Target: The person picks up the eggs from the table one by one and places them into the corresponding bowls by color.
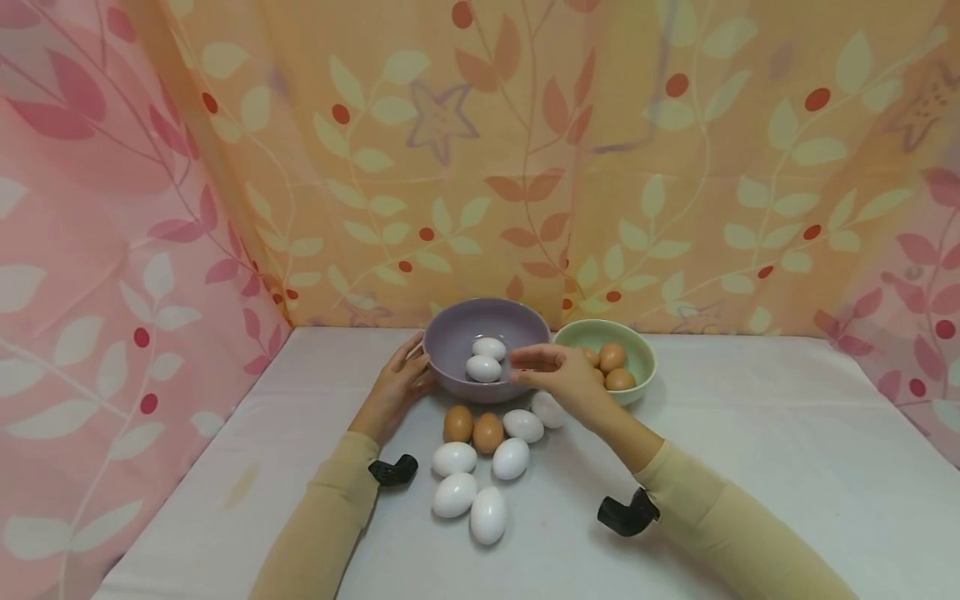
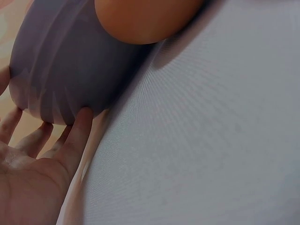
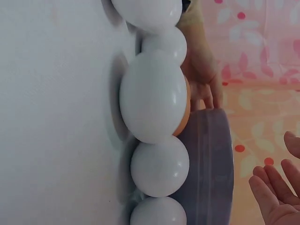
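My left hand [image 1: 397,385] steadies the purple bowl [image 1: 442,385] at its left side; in the left wrist view the fingertips press the bowl's outer wall. Two white eggs [image 1: 483,368] lie inside this bowl. Above its right rim hovers my right hand [image 1: 566,379], fingers loosely extended and apart, holding nothing. The right wrist view also shows these fingers [image 3: 262,192] with no egg between them. In front of the bowl, two brown eggs [image 1: 488,433] and several white eggs [image 1: 454,495] lie on the tablecloth. One white egg [image 1: 547,410] is close below the right hand.
A smaller green bowl [image 1: 643,367] with several brown eggs [image 1: 620,380] stands right of the purple bowl, partly hidden by the right hand. White cloth [image 1: 787,467] covers the table. Patterned curtains [image 1: 525,167] hang behind and on both sides.
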### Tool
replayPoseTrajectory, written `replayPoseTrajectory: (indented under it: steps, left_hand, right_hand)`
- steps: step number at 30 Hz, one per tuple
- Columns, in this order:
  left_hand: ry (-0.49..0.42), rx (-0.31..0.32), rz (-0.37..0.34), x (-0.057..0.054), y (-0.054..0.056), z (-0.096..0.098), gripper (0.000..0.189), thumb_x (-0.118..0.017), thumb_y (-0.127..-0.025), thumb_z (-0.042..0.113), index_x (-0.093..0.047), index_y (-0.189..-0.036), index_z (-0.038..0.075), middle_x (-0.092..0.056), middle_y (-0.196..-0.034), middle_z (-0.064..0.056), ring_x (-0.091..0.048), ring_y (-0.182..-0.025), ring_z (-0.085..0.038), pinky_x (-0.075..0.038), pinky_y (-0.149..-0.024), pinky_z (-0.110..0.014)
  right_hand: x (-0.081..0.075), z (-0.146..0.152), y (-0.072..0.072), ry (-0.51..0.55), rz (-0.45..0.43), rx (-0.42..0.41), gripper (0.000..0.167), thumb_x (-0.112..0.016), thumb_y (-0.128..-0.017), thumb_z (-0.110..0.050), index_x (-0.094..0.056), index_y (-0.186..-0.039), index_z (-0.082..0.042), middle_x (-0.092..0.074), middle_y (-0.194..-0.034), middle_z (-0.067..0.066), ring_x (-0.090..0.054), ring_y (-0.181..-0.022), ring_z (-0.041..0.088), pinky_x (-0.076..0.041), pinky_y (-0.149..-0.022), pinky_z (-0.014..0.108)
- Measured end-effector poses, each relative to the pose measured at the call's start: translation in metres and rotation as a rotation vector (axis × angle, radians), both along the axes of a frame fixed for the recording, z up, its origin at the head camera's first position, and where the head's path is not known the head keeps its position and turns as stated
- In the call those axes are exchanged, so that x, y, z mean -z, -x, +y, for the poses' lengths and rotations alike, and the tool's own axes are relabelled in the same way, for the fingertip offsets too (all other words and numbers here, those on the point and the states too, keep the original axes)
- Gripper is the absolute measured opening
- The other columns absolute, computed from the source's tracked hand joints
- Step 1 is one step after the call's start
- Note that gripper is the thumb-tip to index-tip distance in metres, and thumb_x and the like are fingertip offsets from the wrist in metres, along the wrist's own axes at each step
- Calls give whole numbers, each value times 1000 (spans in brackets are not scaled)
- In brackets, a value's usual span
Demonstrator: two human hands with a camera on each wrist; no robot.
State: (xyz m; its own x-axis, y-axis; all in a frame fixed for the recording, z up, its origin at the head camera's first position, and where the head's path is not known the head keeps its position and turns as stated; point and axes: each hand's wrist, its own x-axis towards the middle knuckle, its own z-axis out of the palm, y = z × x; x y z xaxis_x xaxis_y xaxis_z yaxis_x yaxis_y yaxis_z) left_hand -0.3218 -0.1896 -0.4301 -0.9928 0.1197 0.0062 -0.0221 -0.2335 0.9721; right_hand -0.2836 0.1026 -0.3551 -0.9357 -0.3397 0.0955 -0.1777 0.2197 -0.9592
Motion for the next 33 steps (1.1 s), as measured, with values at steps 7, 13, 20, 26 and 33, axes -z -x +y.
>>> replayPoseTrajectory:
  steps: [7,13,20,26,33]
  left_hand:
    - [1,3,9,1,0,0,58,-51,-105,19,-27,-158,21,-28,-164,-10,-39,-143,-31,-35,-115,-51]
    - [-6,13,5,2,1,0,60,-52,-104,21,-27,-158,21,-28,-164,-9,-38,-144,-31,-35,-115,-51]
    - [-8,18,2,1,0,0,59,-52,-104,20,-26,-158,22,-27,-164,-9,-38,-145,-31,-33,-117,-53]
    - [-3,13,7,1,0,0,59,-51,-105,20,-26,-158,21,-26,-164,-9,-37,-145,-31,-34,-116,-52]
    - [-11,2,9,1,0,0,59,-51,-104,19,-27,-158,21,-28,-164,-10,-38,-144,-31,-36,-114,-50]
  right_hand:
    - [6,7,-17,22,14,-8,44,-81,-83,-20,-69,-122,-3,-69,-125,18,-65,-118,31,-54,-87,17]
    - [12,11,-26,32,-25,-26,44,-81,-82,-18,-69,-121,-2,-69,-125,18,-63,-121,33,-53,-91,17]
    - [18,14,-34,-15,-117,-43,49,-80,-84,-21,-65,-126,-1,-65,-130,18,-61,-126,29,-53,-98,26]
    - [22,14,-41,-24,-126,-59,51,-79,-85,-20,-64,-128,1,-66,-130,18,-60,-126,29,-52,-101,33]
    - [26,14,-46,-10,-143,-83,50,-79,-84,-18,-64,-126,3,-66,-129,19,-60,-126,28,-52,-102,33]
